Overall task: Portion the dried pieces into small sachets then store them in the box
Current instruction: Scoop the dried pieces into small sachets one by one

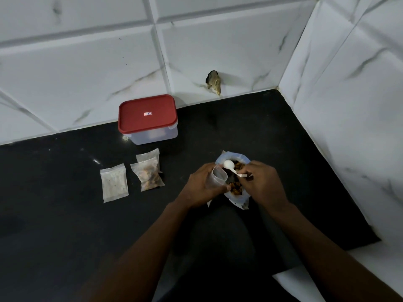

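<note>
Black counter (65, 214): three sachets (114, 183) (one box (148, 118))

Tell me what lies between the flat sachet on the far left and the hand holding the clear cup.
In the head view, a sachet filled with brown pieces lies between the flat sachet and the left hand.

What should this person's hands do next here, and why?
Probably dip the white plastic spoon into the open bag of dried brown pieces and tip a scoop into the clear plastic cup. The right hand holds the spoon over the bag; the left hand holds the seemingly empty cup tilted beside it.
</note>
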Tool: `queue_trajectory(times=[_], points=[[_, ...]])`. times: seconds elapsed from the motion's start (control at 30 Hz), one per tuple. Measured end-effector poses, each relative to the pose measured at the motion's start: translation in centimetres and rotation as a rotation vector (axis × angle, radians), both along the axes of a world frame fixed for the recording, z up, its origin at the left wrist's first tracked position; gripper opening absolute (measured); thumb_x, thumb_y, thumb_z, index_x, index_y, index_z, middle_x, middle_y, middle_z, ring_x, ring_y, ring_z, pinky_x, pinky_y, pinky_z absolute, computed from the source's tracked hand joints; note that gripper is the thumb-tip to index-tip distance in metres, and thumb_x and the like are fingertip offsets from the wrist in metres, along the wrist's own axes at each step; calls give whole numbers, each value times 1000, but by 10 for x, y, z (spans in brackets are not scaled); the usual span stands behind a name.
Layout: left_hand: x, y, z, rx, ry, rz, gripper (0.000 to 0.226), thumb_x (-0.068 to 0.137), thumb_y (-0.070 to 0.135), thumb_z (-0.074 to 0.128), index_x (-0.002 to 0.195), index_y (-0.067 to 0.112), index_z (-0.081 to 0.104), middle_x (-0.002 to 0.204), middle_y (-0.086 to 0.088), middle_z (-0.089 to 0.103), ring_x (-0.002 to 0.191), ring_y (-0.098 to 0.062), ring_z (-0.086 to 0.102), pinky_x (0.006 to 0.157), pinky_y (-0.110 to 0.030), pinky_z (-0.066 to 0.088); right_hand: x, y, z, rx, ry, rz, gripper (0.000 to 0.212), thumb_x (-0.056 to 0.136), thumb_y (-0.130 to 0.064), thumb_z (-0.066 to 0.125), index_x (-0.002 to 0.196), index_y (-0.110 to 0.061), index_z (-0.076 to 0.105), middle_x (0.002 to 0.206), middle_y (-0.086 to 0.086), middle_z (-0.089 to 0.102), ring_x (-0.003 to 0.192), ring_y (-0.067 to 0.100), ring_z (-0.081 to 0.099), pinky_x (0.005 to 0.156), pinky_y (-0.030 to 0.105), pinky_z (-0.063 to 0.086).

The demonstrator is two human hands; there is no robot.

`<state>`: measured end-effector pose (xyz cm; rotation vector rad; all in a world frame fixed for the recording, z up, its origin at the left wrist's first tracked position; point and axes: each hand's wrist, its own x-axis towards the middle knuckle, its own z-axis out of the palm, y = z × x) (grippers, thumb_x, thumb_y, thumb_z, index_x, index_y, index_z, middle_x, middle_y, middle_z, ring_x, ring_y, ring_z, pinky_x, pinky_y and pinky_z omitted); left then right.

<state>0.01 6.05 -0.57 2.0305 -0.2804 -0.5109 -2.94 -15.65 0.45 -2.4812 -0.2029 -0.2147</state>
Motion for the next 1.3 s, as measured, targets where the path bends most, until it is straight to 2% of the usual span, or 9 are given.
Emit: queue_trajectory(times=[0.1,0.23,0.37,0.53,0.63,0.8,1.03,1.2,1.3], points=[[-6,-1,-3,-72,14,22,63,85,35,83,141,29,53,134,15,58,122,4,56,102,-28,50,-3,1,-6,-33,-37,33,7,91,-16,67,92,-11,72,90,1,68,80,9,64,74,28,56],[-5,0,-6,-103,24,31,70,84,36,82,146,27,51,139,14,57,128,-1,55,109,-37,49,0,4,-10,-119,-56,74,8,91,-16,65,87,-12,71,85,2,68,75,11,62,69,27,54],[-5,1,-6,-126,42,42,75,81,43,81,148,30,49,143,15,55,131,0,53,112,-40,48,10,9,-9,-162,1,54,9,88,-10,70,80,-15,70,82,0,66,75,11,59,65,34,55],[-8,-1,-8,-174,51,105,76,79,50,80,147,32,51,142,14,57,131,0,54,110,-36,49,14,7,-2,-201,117,69,6,94,-22,67,94,-19,72,97,-2,68,90,10,62,81,30,54],[-9,-1,-10,-208,73,122,69,85,37,82,146,31,51,141,15,57,129,2,55,109,-35,51,5,1,3,-186,145,97,9,92,-22,70,99,-18,73,102,-1,69,96,12,63,86,27,50],[-10,1,-10,-220,62,109,68,86,31,82,146,30,51,141,15,57,130,0,55,109,-33,50,2,-7,8,-102,53,81,12,83,-14,78,94,-14,74,94,-1,69,89,7,60,82,26,51],[-8,2,-12,-212,41,107,73,85,29,84,149,32,49,143,17,55,131,4,53,108,-28,48,21,11,-3,-154,41,57,6,89,-15,68,86,-12,72,86,3,67,79,16,63,69,37,56],[-6,4,-13,-219,37,131,75,84,33,85,150,30,48,145,12,56,133,-1,53,110,-34,50,17,7,5,-195,150,115,7,90,-17,72,97,-16,74,97,1,71,88,11,66,82,26,54],[-7,6,-13,-231,49,123,74,84,33,84,148,31,49,143,13,56,131,0,54,109,-34,51,13,-3,20,-155,194,90,13,84,-15,78,97,-17,77,92,-6,70,82,1,63,76,16,50]])
